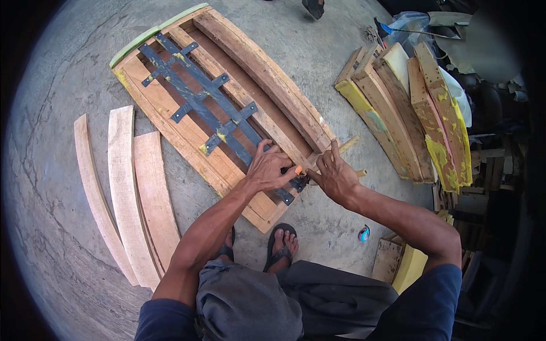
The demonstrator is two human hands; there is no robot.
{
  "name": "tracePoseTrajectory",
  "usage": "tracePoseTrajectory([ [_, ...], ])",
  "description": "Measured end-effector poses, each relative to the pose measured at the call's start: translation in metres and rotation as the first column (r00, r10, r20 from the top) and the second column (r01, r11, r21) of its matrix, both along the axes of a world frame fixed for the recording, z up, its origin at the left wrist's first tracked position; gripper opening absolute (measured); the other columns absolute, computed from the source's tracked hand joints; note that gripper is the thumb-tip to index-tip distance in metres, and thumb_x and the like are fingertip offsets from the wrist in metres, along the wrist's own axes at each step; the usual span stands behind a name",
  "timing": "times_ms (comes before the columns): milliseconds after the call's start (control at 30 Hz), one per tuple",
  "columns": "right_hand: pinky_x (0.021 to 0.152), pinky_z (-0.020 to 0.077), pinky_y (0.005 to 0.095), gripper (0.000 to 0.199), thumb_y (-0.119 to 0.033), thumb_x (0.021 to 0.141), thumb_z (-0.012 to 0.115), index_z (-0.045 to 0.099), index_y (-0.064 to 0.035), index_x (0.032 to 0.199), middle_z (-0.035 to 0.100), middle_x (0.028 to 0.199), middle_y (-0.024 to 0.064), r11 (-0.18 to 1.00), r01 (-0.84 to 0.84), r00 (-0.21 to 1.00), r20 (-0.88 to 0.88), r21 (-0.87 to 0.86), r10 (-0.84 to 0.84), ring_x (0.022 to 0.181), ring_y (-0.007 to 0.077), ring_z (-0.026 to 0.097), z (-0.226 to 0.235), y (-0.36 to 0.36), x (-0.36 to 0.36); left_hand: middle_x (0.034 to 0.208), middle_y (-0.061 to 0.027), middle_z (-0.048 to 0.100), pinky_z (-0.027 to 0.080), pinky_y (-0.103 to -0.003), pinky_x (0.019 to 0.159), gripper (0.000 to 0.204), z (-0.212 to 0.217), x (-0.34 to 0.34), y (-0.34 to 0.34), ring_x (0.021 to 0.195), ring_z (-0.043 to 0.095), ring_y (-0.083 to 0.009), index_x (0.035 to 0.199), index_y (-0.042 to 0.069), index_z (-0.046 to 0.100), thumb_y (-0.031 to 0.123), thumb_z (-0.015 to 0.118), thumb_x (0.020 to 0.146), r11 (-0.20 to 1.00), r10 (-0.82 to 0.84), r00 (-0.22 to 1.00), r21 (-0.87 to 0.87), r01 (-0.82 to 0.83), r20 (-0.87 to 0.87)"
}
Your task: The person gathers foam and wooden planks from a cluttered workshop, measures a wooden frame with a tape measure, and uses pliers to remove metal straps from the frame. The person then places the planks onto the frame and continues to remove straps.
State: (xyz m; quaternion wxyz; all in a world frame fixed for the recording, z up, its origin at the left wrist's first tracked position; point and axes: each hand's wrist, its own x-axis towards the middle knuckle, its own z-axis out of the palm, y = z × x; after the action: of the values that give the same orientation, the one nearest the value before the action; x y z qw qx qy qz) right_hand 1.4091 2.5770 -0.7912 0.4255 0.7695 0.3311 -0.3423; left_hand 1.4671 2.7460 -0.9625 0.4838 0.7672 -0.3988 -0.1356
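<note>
A wooden frame (256, 94) with a curved side lies on the floor before me, dark straps (207, 105) fixed lengthwise and crosswise over its opening. My left hand (270, 167) rests over the straps near the frame's near right end, fingers bent. By its thumb shows a small orange piece (298, 170); its kind I cannot make out. My right hand (335, 176) is at the frame's corner beside it, fingers curled inward, and whatever they hold is hidden. Two rod-like wooden pieces (349, 143) stick out beyond that corner, partly behind the right hand.
Several curved planks (121, 182) lie at the left. At the right stand wooden frames (392, 108) with yellow foam remnants. A small turquoise round object (364, 233) lies on the concrete floor (335, 238). My sandalled feet (281, 244) are close to the frame's near edge.
</note>
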Motion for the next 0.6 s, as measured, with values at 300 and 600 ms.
tracePoseTrajectory([
  [300,0.078,0.0533,0.0502,0.028,-0.019,0.095,0.058,0.068,0.0011,0.112,0.064,0.101,0.0121,0.999,0.049,0.998,-0.039,0.02,-0.048,0.101,0.0286,0.067,-0.029,0.001,-0.005,0.088,-0.0074,0.072,0.023,-0.052,0.117,0.037,0.001,-0.002,-0.003,0.101,0.061,-0.0247,0.088,0.005,0.079,0.039,0.066,0.091,0.997,0.052,0.998,-0.056,-0.05,0.039],
  [600,0.064,0.0582,0.0394,0.015,-0.013,0.091,0.06,0.064,0.0011,0.093,0.069,0.082,0.0148,0.9,0.183,0.982,-0.04,0.395,-0.182,0.076,0.0271,0.075,-0.034,-0.075,0.011,0.099,-0.0059,0.071,0.02,-0.054,0.122,0.031,-0.002,-0.006,-0.004,0.109,0.06,-0.0239,0.103,0.006,0.078,0.031,0.069,0.086,0.999,0.049,0.992,-0.027,-0.046,0.117],
])
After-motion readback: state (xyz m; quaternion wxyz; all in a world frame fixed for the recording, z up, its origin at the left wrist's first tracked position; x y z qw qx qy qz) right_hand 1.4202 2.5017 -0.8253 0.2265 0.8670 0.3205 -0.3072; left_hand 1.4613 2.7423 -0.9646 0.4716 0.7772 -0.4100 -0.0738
